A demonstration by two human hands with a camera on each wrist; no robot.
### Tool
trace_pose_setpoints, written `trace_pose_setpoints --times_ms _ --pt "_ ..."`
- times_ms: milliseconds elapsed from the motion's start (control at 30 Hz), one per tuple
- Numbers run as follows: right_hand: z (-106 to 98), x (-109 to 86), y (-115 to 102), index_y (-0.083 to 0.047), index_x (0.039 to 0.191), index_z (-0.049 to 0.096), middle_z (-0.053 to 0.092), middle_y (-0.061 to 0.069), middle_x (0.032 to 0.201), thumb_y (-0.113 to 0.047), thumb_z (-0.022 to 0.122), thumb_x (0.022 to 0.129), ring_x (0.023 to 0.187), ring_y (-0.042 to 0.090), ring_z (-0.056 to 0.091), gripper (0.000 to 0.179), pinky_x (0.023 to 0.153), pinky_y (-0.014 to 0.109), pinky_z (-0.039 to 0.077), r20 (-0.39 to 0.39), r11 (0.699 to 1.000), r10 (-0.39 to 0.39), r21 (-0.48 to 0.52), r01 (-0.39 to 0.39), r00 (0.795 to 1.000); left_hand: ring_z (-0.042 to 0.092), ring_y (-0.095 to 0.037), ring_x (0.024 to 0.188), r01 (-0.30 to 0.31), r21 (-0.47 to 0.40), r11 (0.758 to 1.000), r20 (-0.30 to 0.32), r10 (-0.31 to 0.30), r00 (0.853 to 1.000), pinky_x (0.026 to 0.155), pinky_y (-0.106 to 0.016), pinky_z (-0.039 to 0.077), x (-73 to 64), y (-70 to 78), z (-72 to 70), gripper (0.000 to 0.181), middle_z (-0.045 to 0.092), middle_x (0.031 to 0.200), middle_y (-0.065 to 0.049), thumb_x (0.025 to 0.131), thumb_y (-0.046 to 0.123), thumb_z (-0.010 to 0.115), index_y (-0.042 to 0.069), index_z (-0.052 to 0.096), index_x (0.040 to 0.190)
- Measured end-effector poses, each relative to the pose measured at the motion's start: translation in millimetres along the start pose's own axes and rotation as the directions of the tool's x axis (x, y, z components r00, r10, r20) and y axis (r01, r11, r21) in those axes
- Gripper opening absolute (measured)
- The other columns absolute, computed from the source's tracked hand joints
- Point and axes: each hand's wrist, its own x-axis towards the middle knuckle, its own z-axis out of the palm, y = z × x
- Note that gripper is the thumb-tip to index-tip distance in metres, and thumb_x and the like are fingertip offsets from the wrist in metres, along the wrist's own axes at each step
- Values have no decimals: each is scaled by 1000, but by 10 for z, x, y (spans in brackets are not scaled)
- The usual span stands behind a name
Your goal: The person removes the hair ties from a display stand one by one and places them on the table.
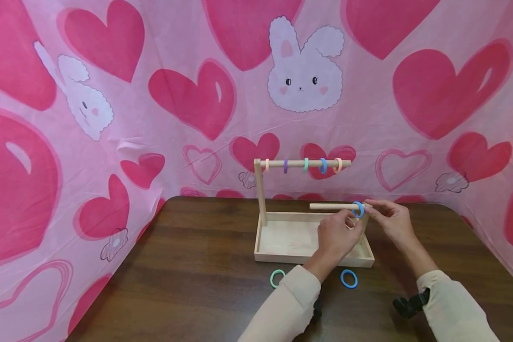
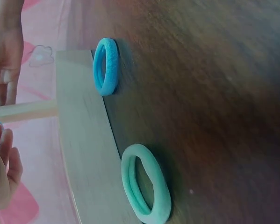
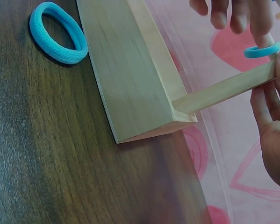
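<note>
A wooden stand [image 1: 278, 258] has a tray base and two posts with sideways rods. A blue hair tie [image 1: 356, 209] encircles the lower rod [image 1: 325, 206], close to the right post [image 3: 228, 91]. My left hand [image 1: 338, 232] pinches at this hair tie from below; its fingertips also meet it in the right wrist view. With thumb and fingers, my right hand [image 1: 394, 222] grips the top of the right post, beside the hair tie. On the table lie a green hair tie [image 2: 164, 196] and another blue hair tie [image 2: 112, 65], in front of the tray.
Several hair ties, including a purple hair tie [image 1: 285, 166], hang along the upper rod [image 1: 297, 163]. The tall left post [image 1: 261, 194] bears that rod. A brown wooden table [image 1: 196, 266] lies beneath, with a pink heart-and-rabbit cloth [image 1: 171, 128] hanging behind and at the sides.
</note>
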Motion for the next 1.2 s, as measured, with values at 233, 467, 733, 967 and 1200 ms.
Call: trace_pose_setpoints --times_ms 233,467,733,967,1200 --pt "10 -12 7 -3 105 79 77 -23 90 15 65 89 86 -11 70 28 75 6 52 -14 999 9 -33 -10 1000 71 -2 72 -55 23 998 -32 56 998 60 -9 40 18 11 93 21 76 73 15 91 43 72 23 78 93" --pt "-9 -2 35 -10 105 80 77 -24 92 9 68 90 87 -12 69 27 75 6 52 -13 999 -19 -48 19 1000 70 -4 66 -119 98 988 -49 124 991 52 -10 35 45 32 135 16 75 69 15 91 37 74 24 77 83" --pt "-18 -2 46 -11 104 80 78 -22 94 7 70 90 87 -11 69 25 74 6 52 -4 999 -43 -28 43 999 66 -4 62 -166 152 974 -36 174 984 50 -10 32 81 42 154 15 73 65 14 92 31 73 24 75 79" --pt "-2 -2 -7 0 105 78 77 -24 94 17 65 89 87 -12 68 27 74 6 51 -21 999 -12 -51 11 1000 68 -9 63 -164 161 973 -28 170 985 51 -16 38 82 55 168 18 69 63 11 95 27 70 22 73 78" --pt "6 -9 -22 -2 105 79 77 -24 93 16 65 88 87 -13 68 28 75 5 51 -22 999 -4 -45 3 1000 69 -8 64 -181 162 970 -25 187 982 53 -15 42 70 37 154 18 68 63 12 95 26 70 23 72 76"
